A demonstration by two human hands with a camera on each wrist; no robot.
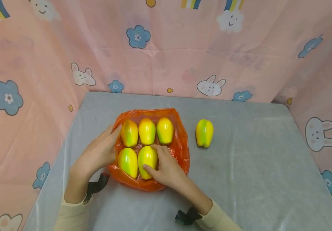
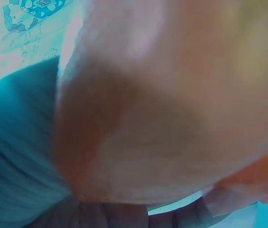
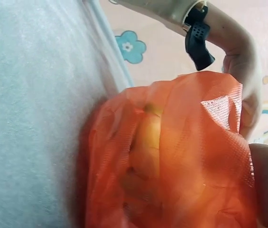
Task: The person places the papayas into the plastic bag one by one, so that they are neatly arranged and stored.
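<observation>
An orange plastic bag (image 1: 184,157) lies spread open on the table, with several shiny yellow-green mangoes in it: three at the back, two in front. My right hand (image 1: 169,166) reaches over the bag's front rim and pinches the front right mango (image 1: 147,160) between thumb and fingers. Beside it sits the front left mango (image 1: 127,162). At the bag's left side my left hand (image 1: 103,149) holds the rim; part of its fingers is hidden by the bag. In the right wrist view the bag (image 3: 195,156) hides the right fingertips.
One loose mango (image 1: 204,133) lies on the grey-covered table (image 1: 255,166) to the right of the bag. A pink patterned curtain (image 1: 177,57) hangs behind and at both sides. Dark straps (image 1: 187,216) are on both wrists.
</observation>
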